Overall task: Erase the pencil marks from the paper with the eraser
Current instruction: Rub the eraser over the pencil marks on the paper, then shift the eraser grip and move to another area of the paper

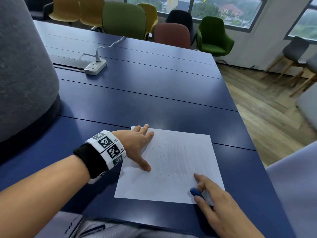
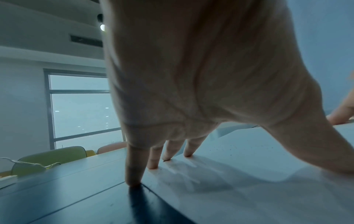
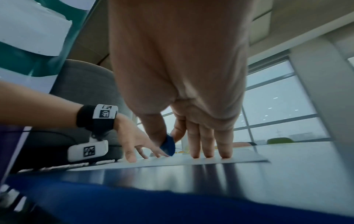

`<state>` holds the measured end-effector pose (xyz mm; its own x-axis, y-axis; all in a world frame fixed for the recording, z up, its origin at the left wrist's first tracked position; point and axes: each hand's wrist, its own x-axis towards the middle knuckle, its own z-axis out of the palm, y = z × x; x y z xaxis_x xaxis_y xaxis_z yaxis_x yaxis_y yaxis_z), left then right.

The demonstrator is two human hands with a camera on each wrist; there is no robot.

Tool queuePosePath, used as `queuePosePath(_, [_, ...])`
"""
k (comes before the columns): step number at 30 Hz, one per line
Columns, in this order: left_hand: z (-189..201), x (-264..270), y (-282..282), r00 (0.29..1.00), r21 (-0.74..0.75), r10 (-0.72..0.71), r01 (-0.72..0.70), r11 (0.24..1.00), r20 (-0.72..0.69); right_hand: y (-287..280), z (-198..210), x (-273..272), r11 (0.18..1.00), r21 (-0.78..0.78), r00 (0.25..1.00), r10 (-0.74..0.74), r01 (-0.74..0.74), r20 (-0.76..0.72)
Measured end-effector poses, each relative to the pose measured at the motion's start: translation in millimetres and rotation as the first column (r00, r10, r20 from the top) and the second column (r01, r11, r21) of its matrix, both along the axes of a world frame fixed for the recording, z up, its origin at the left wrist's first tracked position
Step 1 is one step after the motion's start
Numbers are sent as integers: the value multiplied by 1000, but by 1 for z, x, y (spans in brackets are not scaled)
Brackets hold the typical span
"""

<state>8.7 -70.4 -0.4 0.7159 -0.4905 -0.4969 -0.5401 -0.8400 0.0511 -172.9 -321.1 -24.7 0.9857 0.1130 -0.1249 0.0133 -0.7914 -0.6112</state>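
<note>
A white sheet of paper (image 1: 173, 158) lies on the dark blue table near its front edge, with faint pencil strokes across its right half and dark crumbs in the middle. My left hand (image 1: 137, 143) lies flat with spread fingers on the paper's left side, thumb out; its fingertips (image 2: 153, 165) press paper (image 2: 249, 174) and table edge. My right hand (image 1: 214, 201) is at the paper's near right corner and pinches a small blue eraser (image 1: 195, 192) between thumb and index finger. The eraser (image 3: 168, 146) touches the paper (image 3: 210, 161) while the other fingers (image 3: 208, 145) rest straight on the sheet.
A white power strip (image 1: 95, 66) with its cable lies far back left on the table (image 1: 154, 93). A grey padded chair back (image 1: 22, 69) stands at the left. Coloured chairs (image 1: 123, 18) line the far edge; the table's right edge drops to wooden floor.
</note>
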Motion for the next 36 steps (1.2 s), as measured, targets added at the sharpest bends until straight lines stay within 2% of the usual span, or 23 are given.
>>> queuePosePath(2, [3, -11, -2, 999, 0, -41, 41, 999, 10, 0, -5, -1, 997, 62, 999, -48, 47, 7])
queuePosePath(6, [-5, -65, -27, 964, -79, -254, 259, 963, 75, 0, -16, -3, 987, 146, 998, -63, 60, 17])
queuePosePath(8, [-14, -94, -44, 934, -129, -352, 357, 925, 61, -1, -16, -3, 988, 148, 997, -60, 53, 44])
queuePosePath(11, [-29, -114, -53, 901, -103, -432, 433, 895, 38, -3, -15, -2, 993, 115, 999, -35, 33, 17])
queuePosePath(13, [-35, -114, -44, 921, -99, -388, 388, 916, 24, -4, -18, -2, 990, 137, 999, -32, 29, 19])
queuePosePath(15, [-34, -110, -23, 959, -69, -284, 284, 956, 7, -4, -19, -2, 986, 165, 999, -38, 35, 15])
queuePosePath(18, [-28, -101, 9, 1000, 63, -1, 1, 998, 2, -4, -23, -4, 980, 194, 998, -56, 49, 33])
queuePosePath(20, [-23, -99, 14, 985, 65, 172, -173, 983, 15, -1, -23, -5, 975, 213, 997, -64, 54, 42])
queuePosePath(21, [-22, -99, 8, 984, 30, 176, -176, 984, 22, -1, -23, -5, 974, 217, 996, -70, 57, 50])
queuePosePath(22, [-24, -103, -1, 993, -6, 114, -114, 993, 26, 1, -22, -5, 974, 219, 996, -74, 61, 52])
queuePosePath(25, [-29, -120, -34, 979, -144, -204, 202, 969, 0, 1, -21, -5, 972, 222, 995, -86, 70, 59])
queuePosePath(27, [-31, -127, -41, 952, -147, -305, 300, 942, -11, -2, -21, -4, 973, 220, 995, -84, 69, 59])
queuePosePath(29, [-34, -124, -33, 965, -107, -262, 259, 960, -11, -4, -22, -4, 972, 228, 996, -74, 59, 58])
queuePosePath(32, [-29, -108, -13, 999, 40, -40, 40, 998, -9, -2, -25, -4, 970, 232, 995, -81, 65, 63])
queuePosePath(34, [-22, -93, -4, 991, 153, 129, -131, 980, 24, 0, -25, -4, 972, 227, 995, -79, 66, 52])
queuePosePath(36, [-15, -74, -7, 981, 161, 181, -191, 968, 71, 0, -24, -4, 974, 215, 995, -79, 66, 54])
